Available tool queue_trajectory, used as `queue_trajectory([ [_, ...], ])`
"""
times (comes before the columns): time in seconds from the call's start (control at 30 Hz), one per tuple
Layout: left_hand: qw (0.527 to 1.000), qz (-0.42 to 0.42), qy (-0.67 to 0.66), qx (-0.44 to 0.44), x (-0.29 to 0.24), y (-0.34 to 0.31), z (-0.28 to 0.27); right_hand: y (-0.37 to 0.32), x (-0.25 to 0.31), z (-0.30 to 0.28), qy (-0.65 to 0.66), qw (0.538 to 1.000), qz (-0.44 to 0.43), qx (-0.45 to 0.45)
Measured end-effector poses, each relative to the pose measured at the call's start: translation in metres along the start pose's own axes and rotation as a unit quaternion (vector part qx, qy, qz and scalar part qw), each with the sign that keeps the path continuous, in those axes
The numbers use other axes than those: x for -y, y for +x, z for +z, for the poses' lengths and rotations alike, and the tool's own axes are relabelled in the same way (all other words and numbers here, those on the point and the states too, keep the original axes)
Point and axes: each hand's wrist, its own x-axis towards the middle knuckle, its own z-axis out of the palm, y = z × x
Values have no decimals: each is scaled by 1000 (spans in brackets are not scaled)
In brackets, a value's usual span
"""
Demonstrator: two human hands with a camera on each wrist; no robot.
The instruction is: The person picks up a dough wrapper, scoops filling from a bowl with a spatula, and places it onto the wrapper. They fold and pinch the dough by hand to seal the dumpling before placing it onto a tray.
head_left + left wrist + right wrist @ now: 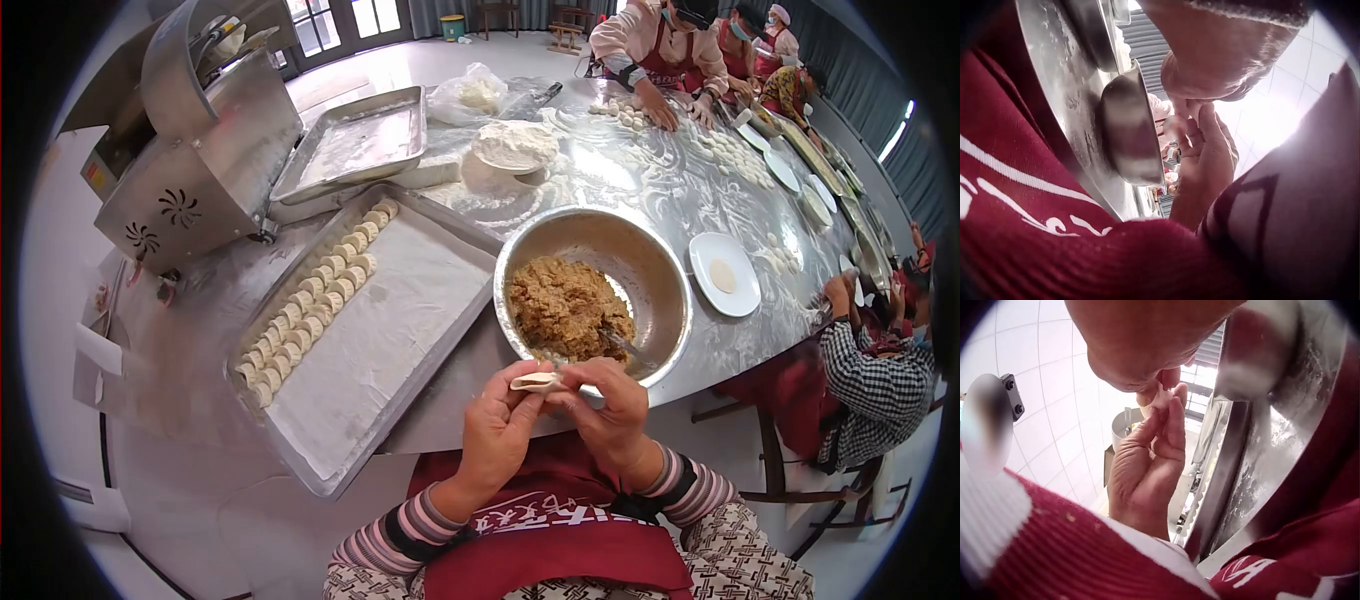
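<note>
Over the near rim of a steel bowl (672, 265), both hands hold one small folded dumpling (537, 381) between the fingertips. The left hand (497, 425) pinches its left end with thumb and fingers. At its right end the right hand (612, 410) pinches the wrapper. A pale bit of dough (1161, 400) shows between the fingertips in the right wrist view; in the left wrist view the fingers mostly hide it. Brown minced filling (565, 300) lies in the bowl, with a metal utensil (628, 347) stuck in it.
A lined metal tray (385, 350) at left carries rows of finished dumplings (318, 300). A white plate (722, 300) with a round wrapper (722, 274) lies right of the bowl. Behind are a flour heap (515, 145), another tray (355, 150) and a steel machine (200, 180). Other people work around the table.
</note>
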Motion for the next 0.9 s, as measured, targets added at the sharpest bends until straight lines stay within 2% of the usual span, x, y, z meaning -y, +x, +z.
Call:
queue_trajectory([
  [0.07,996,35,84,-9,1,0,0,1,1,1,23,999,23,12],
  [0.1,996,35,84,-10,1,-1,0,0,0,1,23,999,23,13],
  [0.17,979,113,169,-2,2,-3,2,-1,-1,1,-14,999,8,29],
  [0.2,979,113,168,-3,2,-3,2,-1,-1,1,-14,999,8,30],
  [0.27,957,151,248,-4,0,-3,1,1,-1,1,-44,998,-36,20],
  [0.3,957,151,247,-4,-1,-3,1,3,-2,1,-44,998,-36,20],
  [0.37,912,206,354,-3,-5,-2,0,6,-3,-1,-84,991,-101,26],
  [0.47,892,252,376,5,-1,1,-5,8,6,-3,-75,995,-58,20],
  [0.57,873,282,397,26,-6,3,-6,10,6,-6,-85,992,-80,38],
  [0.7,866,267,416,70,-5,2,-12,11,0,-6,-60,989,-129,28],
  [0.73,938,176,292,64,-6,-1,-7,11,0,-5,-52,989,-137,20],
  [0.77,982,82,160,56,-6,-2,-4,11,-1,-4,-45,988,-147,11],
  [0.9,987,84,123,66,4,-2,1,8,-2,0,-35,991,-125,8],
])
